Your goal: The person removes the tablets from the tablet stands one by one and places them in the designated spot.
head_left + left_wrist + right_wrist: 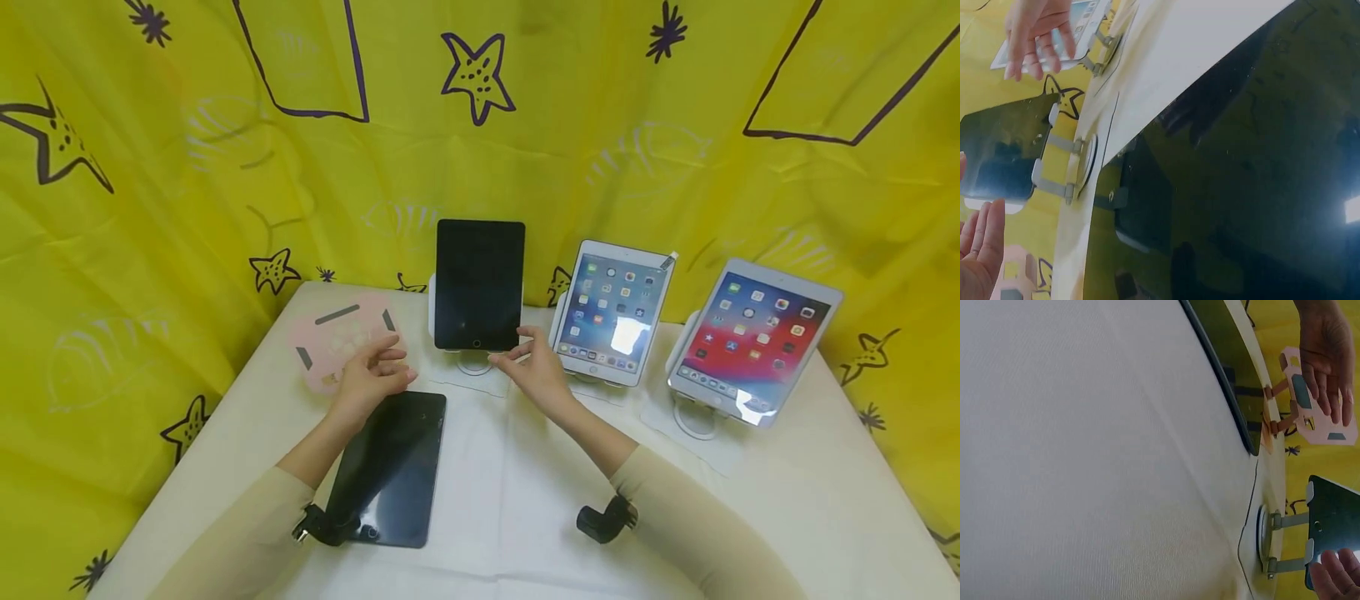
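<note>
A black tablet point(480, 283) with a dark screen leans upright on a white stand point(474, 367). My right hand point(536, 371) is by its lower right corner, fingers loosely extended; in the right wrist view the right fingertips point(1329, 569) overlap the tablet's edge. My left hand point(371, 379) hovers in front of a pink stand point(341, 329), its fingers relaxed and holding nothing. Below that hand a second black tablet point(401, 479) lies face up on the table, its screen dark. It fills much of the left wrist view as a glossy screen point(1254, 175).
Two lit tablets stand on the right: a white-framed one point(617, 310) with a small tag at its top corner, and another white-framed tablet point(753, 342) with a red and blue screen. A yellow patterned curtain point(555, 158) hangs behind the white table point(517, 500).
</note>
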The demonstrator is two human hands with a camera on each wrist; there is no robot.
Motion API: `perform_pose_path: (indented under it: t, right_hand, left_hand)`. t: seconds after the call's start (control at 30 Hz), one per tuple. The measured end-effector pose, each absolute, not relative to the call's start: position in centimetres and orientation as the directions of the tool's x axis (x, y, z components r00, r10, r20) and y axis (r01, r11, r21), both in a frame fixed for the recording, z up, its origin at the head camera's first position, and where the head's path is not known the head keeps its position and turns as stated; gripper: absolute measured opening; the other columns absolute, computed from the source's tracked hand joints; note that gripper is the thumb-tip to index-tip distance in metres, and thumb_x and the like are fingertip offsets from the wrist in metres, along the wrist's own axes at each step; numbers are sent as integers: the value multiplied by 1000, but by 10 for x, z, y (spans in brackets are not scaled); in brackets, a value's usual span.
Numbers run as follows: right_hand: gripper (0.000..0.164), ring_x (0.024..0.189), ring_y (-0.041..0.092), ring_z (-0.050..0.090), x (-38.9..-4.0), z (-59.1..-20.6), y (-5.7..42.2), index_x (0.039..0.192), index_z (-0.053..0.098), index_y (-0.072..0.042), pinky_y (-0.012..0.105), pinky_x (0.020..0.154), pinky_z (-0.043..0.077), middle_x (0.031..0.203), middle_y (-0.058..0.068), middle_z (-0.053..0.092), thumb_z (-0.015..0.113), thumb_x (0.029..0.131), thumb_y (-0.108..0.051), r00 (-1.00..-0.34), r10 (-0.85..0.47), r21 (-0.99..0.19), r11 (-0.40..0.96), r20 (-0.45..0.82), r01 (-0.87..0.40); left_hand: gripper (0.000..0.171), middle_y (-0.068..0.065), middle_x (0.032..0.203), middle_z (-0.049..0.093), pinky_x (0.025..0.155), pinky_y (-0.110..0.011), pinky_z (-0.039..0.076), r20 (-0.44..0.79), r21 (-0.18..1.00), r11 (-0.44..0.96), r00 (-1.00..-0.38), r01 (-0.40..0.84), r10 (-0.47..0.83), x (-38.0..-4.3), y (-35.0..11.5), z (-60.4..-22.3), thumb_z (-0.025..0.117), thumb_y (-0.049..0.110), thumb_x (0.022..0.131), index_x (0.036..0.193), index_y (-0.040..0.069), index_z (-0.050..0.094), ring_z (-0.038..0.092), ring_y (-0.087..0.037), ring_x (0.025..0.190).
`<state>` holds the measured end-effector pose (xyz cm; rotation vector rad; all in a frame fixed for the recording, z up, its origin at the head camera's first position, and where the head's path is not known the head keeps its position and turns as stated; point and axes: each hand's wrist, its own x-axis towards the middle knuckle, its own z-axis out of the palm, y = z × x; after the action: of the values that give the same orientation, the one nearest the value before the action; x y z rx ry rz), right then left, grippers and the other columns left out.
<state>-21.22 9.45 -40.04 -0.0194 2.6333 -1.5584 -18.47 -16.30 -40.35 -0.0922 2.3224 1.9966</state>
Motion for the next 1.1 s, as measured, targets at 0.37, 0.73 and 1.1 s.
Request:
perform_pose_path:
  t: [0.37,0.73,1.1]
  right_hand:
    - [67,96,26,59,-230,-400,101,134,39,-6,37,75,50,101,10,63,71,84,-35,-994,-31,-769,631,109,-104]
    - [67,111,33,50,-247,-397,98,134,37,1,42,92,46,123,19,50,71,86,-30,-985,-33,-767,623,170,-153]
    - [75,98,32,51,-267,-387,100,143,30,-1,40,85,49,130,23,39,69,86,-31,-984,-22,-741,654,177,-148]
  left_hand:
    - [73,-18,129,54,83,-33,54,1,958,286,-1000,-3,-13,-205,-134,-404,76,5,77,142,11,42,58,-31,110]
    - [76,-15,130,52,83,-42,54,117,946,312,-991,92,-63,-238,-128,-391,78,8,76,142,9,40,58,-30,111]
    - [77,-16,128,52,89,-42,51,118,933,350,-991,88,-63,-265,-121,-385,78,6,76,142,6,39,56,-30,112]
